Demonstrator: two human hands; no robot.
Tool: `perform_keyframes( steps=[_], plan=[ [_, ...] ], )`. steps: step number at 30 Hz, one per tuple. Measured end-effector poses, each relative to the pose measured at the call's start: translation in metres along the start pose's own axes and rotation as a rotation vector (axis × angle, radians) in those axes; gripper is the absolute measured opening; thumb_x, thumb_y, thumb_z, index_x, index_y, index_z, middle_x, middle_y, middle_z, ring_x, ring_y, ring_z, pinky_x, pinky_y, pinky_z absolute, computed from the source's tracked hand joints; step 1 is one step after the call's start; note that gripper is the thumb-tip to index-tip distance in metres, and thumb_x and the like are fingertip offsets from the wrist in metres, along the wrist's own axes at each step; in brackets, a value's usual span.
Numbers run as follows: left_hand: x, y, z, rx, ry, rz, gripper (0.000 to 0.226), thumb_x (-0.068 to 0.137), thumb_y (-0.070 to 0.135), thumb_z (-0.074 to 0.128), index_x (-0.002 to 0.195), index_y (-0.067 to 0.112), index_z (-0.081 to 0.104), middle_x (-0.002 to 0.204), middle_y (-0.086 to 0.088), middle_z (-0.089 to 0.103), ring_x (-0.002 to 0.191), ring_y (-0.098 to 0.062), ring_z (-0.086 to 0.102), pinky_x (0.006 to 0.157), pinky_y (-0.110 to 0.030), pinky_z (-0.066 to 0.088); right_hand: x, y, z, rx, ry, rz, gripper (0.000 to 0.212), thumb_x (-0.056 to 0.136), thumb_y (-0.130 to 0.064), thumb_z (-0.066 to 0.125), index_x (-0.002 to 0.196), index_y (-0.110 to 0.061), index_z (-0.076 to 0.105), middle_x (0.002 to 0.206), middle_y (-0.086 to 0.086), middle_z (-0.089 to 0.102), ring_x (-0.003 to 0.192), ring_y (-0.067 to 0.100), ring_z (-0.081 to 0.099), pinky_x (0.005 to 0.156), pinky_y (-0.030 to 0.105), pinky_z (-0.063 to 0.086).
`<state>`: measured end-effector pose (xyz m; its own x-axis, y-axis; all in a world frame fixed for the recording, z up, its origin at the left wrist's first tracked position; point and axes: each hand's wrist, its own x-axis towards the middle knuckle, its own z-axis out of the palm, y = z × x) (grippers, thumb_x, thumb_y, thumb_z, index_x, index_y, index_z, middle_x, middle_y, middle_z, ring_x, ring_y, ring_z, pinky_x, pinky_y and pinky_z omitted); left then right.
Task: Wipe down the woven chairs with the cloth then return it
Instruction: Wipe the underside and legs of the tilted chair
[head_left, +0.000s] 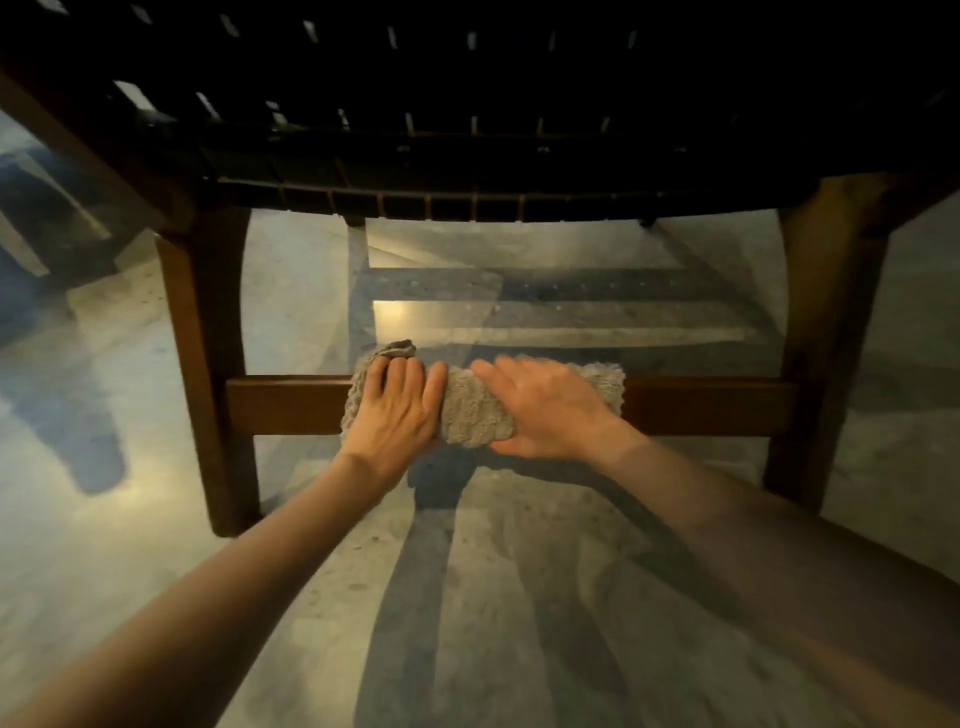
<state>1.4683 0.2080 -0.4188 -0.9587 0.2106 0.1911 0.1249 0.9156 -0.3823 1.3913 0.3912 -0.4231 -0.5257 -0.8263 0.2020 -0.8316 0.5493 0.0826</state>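
Note:
A grey terry cloth (475, 410) is wrapped over the low wooden crossbar (291, 405) of a woven chair (467, 156), seen from low down in front. My left hand (395, 410) grips the cloth's left part, fingers curled over the top of the bar. My right hand (545, 410) lies over the cloth's right part, fingers reaching over the bar and thumb below it. The dark woven seat fills the top of the view. Most of the cloth's far side is hidden behind the bar.
Two brown chair legs stand at the left (208, 364) and right (826, 338) ends of the crossbar. Pale stone floor (156, 545) with shadows spreads below and around. Another wooden edge (914, 566) shows at the lower right.

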Motion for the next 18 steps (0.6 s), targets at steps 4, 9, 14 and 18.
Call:
perform_keyframes(
  steps=[4, 9, 14, 18],
  plan=[
    [0.04, 0.051, -0.016, 0.104, -0.142, 0.142, 0.075, 0.089, 0.062, 0.043, 0.136, 0.004, 0.034, 0.122, -0.016, 0.049, 0.111, -0.031, 0.05, 0.101, -0.044, 0.035, -0.051, 0.05, -0.013, -0.017, -0.058, 0.045, 0.087, 0.065, -0.056, 0.077, 0.132, -0.007, 0.051, 0.116, 0.014, 0.063, 0.098, 0.028, 0.064, 0.082, 0.037, 0.052],
    [0.098, 0.111, -0.038, 0.065, -0.16, 0.375, 0.074, 0.092, 0.06, 0.039, 0.135, 0.004, 0.015, 0.135, -0.019, 0.036, 0.121, -0.035, 0.039, 0.105, -0.045, 0.027, -0.108, 0.106, -0.023, -0.038, -0.077, 0.108, 0.085, 0.062, -0.062, 0.077, 0.123, -0.006, 0.059, 0.107, 0.012, 0.067, 0.089, 0.026, 0.067, 0.073, 0.033, 0.055],
    [0.133, 0.154, -0.057, 0.089, -0.227, 0.467, 0.077, 0.09, 0.062, 0.041, 0.136, 0.004, 0.021, 0.133, -0.017, 0.041, 0.116, -0.032, 0.043, 0.1, -0.042, 0.032, -0.141, 0.138, -0.027, -0.021, -0.02, 0.164, 0.085, 0.059, -0.063, 0.078, 0.12, -0.007, 0.061, 0.102, 0.009, 0.067, 0.086, 0.025, 0.067, 0.071, 0.034, 0.055],
    [0.141, 0.177, -0.069, 0.094, -0.272, 0.416, 0.078, 0.09, 0.062, 0.043, 0.136, 0.003, 0.021, 0.133, -0.017, 0.04, 0.118, -0.032, 0.042, 0.1, -0.041, 0.031, -0.157, 0.14, -0.026, -0.064, -0.019, 0.224, 0.088, 0.06, -0.059, 0.079, 0.126, -0.006, 0.057, 0.109, 0.012, 0.063, 0.094, 0.028, 0.063, 0.08, 0.037, 0.051]
  ],
)
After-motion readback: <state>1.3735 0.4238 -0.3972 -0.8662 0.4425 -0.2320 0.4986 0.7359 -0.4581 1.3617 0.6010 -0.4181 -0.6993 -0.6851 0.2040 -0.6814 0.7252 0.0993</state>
